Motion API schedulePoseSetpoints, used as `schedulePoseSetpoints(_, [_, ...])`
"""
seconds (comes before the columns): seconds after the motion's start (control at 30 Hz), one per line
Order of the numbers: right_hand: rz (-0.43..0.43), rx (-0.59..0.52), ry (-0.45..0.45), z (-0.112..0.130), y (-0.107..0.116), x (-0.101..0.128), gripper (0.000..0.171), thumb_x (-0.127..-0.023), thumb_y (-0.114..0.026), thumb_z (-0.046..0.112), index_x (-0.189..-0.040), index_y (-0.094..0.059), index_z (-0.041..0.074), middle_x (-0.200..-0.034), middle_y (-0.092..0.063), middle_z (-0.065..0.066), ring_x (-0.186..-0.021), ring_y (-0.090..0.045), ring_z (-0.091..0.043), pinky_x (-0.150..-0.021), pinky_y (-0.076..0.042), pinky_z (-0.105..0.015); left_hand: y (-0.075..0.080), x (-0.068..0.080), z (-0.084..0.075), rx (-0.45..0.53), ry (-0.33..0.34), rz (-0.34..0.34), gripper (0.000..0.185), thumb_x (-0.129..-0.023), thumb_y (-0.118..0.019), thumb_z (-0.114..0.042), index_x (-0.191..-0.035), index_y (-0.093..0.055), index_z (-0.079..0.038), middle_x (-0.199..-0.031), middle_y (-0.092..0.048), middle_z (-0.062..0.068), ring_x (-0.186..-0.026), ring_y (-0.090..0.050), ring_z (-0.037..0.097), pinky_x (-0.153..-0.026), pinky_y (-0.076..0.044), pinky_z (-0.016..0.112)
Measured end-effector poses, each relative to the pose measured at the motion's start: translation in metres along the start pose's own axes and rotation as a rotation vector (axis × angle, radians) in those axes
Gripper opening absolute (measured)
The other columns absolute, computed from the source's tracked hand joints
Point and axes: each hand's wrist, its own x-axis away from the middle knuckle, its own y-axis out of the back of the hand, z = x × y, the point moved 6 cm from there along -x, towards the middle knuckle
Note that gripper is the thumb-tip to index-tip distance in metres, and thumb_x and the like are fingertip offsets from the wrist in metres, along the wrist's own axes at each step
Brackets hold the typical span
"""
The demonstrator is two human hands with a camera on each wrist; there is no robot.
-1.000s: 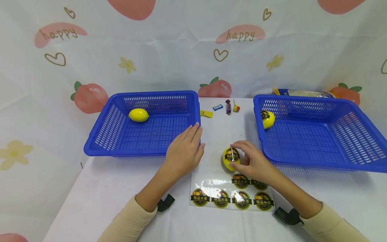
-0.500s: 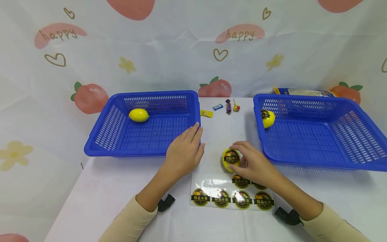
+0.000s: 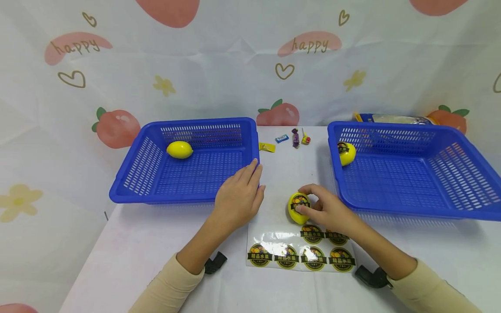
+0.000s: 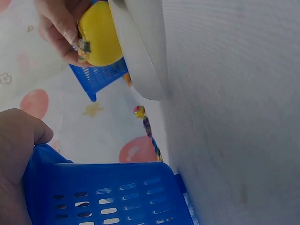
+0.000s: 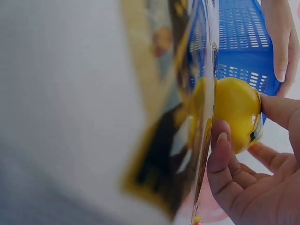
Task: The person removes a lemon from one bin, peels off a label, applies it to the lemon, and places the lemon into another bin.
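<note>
My right hand (image 3: 332,211) holds a yellow lemon (image 3: 293,214) on the table, just beyond a sheet of stickers (image 3: 282,237). On the lemon is a round black-and-gold sticker (image 3: 300,200), with my thumb against it. In the right wrist view the fingers curl round the lemon's side, close to the sheet's raised edge. My left hand (image 3: 238,193) rests on the near right corner of the left blue basket (image 3: 184,198), its fingers straight along the rim. A plain lemon (image 3: 179,150) lies in that basket. In the right blue basket (image 3: 411,211) lies a stickered lemon (image 3: 348,157).
Between the baskets, toward the back, lie a yellow wrapper (image 3: 268,147), a blue sweet (image 3: 282,138), a purple sweet (image 3: 295,138) and a lollipop (image 3: 306,140). A blue-and-yellow package (image 3: 395,119) sits behind the right basket.
My right thumb has shifted onto the sticker's middle, and the lemon has turned slightly under the hand. The left hand keeps its place on the basket.
</note>
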Motion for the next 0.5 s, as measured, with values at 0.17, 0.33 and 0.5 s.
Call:
schedulePoseSetpoints(0.17, [0.039, -0.04, -0.039, -0.0025, -0.0018, 0.001, 0.049, -0.091, -0.076, 0.017, -0.132, -0.055, 0.003, -0.102, -0.065, -0.01, -0.053, -0.058, -0.015, -0.045, -0.048, -0.03, 0.0002, 0.0, -0.0007, 0.0, -0.003, -0.006, 0.051, -0.102, -0.05, -0.028, -0.145, -0.05, 0.001, -0.149, -0.048, 0.016, -0.127, -0.054, 0.031, -0.1, -0.048, 0.046])
schedulePoseSetpoints(0.33, [0.059, -0.031, -0.082, -0.0039, -0.0021, 0.0027, 0.056, -0.087, -0.08, 0.02, -0.135, -0.054, 0.004, -0.074, -0.065, -0.003, -0.051, -0.057, -0.016, -0.044, -0.047, -0.03, 0.0008, 0.0, -0.0013, 0.0, -0.007, -0.01, 0.051, -0.102, -0.051, -0.028, -0.144, -0.05, 0.001, -0.149, -0.048, 0.016, -0.126, -0.055, 0.032, -0.099, -0.049, 0.046])
schedulePoseSetpoints(0.5, [0.089, -0.049, -0.089, -0.0035, -0.0036, 0.0024, 0.059, -0.086, -0.081, 0.018, -0.136, -0.053, 0.006, -0.059, -0.058, -0.003, -0.045, -0.047, -0.013, -0.041, -0.041, -0.028, 0.0006, 0.0, -0.0007, -0.005, -0.008, -0.017, 0.051, -0.102, -0.051, -0.028, -0.144, -0.051, 0.001, -0.149, -0.048, 0.016, -0.125, -0.056, 0.032, -0.098, -0.05, 0.046])
